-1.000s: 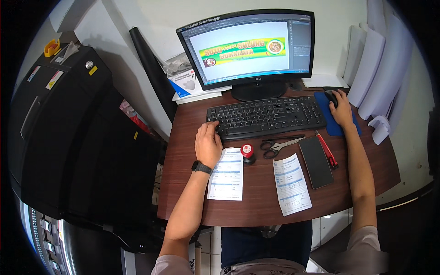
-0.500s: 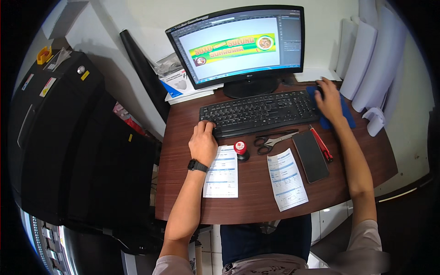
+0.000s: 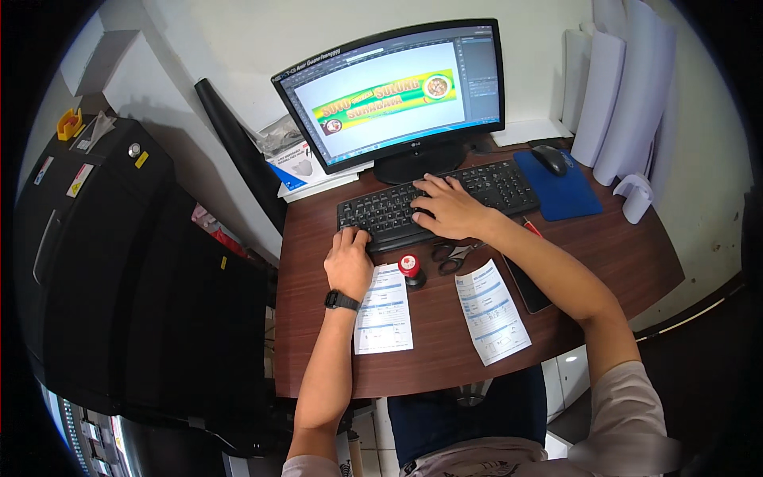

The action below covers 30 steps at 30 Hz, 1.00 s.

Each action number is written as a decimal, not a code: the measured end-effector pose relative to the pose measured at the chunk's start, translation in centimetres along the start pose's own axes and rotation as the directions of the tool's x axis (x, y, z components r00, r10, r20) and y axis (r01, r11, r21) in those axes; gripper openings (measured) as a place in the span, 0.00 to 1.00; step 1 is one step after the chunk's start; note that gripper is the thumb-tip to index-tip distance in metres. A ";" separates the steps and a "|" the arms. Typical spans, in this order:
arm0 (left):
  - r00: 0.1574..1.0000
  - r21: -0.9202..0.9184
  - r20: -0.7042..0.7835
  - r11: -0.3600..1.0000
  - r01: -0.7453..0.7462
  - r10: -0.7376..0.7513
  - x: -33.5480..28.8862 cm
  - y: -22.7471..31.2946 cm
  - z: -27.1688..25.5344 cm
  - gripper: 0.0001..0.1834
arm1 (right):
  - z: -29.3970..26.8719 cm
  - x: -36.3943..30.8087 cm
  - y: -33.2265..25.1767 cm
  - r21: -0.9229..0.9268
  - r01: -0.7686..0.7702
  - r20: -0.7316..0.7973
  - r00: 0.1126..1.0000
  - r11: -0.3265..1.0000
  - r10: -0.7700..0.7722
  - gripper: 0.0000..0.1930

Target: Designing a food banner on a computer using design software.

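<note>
My left hand (image 3: 348, 258) rests at the near left corner of the black keyboard (image 3: 377, 213), fingers bent over the keys and holding nothing. Across the middle of the same keyboard lies my right hand (image 3: 451, 208), its fingers spread on the keys and nothing in it. The black mouse (image 3: 548, 160) sits untouched on a blue mouse pad (image 3: 574, 199) to the right. Behind the keyboard, a monitor (image 3: 389, 99) displays a green and yellow banner design in an editing program. A printed form (image 3: 383, 326) lies just below my left hand, next to a red-topped stamp (image 3: 409, 267).
Scissors (image 3: 453, 258) lie below the keyboard. My right forearm partly covers a dark phone (image 3: 528, 290) and a red tool (image 3: 532, 229). A second form (image 3: 494, 322) is near the desk's front edge. Paper rolls (image 3: 628, 111) stand at right, a large black machine (image 3: 151, 278) at left.
My right hand has left the mouse and moved left onto the middle of the keyboard. My left hand stays at the keyboard's left corner. The view has shifted slightly.
</note>
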<state>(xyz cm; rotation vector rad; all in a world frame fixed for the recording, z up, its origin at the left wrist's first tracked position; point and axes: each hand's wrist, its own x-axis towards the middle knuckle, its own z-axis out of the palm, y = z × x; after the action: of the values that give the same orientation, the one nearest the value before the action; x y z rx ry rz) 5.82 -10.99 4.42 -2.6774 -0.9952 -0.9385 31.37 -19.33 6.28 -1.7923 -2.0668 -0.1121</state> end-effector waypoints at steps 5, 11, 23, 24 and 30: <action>0.983 -0.046 -0.173 0.997 0.063 -0.070 0.3 -0.3 0.0 0.07 | -2.9 -1.9 2.5 0.077 0.018 -0.258 0.966 0.997 0.003 0.21; 0.981 -0.161 -0.159 0.983 0.090 -0.116 0.3 -0.9 0.7 0.08 | -6.7 -7.8 10.3 -0.127 -0.238 -0.514 0.846 0.963 0.142 0.22; 0.988 -0.195 -0.110 0.977 0.088 -0.111 0.5 -1.2 1.4 0.08 | -4.3 -12.0 20.1 -0.059 -0.552 -0.575 0.700 0.832 0.424 0.24; 0.988 -0.201 -0.108 0.976 0.084 -0.107 0.5 -1.2 1.3 0.08 | -4.1 -12.1 20.4 -0.054 -0.551 -0.546 0.715 0.833 0.437 0.24; 0.991 -0.226 -0.104 0.972 0.057 -0.082 0.3 -1.1 1.6 0.09 | -4.7 -12.4 21.4 -0.024 -0.575 -0.461 0.732 0.818 0.501 0.24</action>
<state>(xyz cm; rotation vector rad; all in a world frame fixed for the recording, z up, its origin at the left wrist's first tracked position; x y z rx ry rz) 6.08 -9.43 3.25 -2.7431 -1.0215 -1.2717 54.34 -28.62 2.07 -2.1581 -1.1928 -0.4830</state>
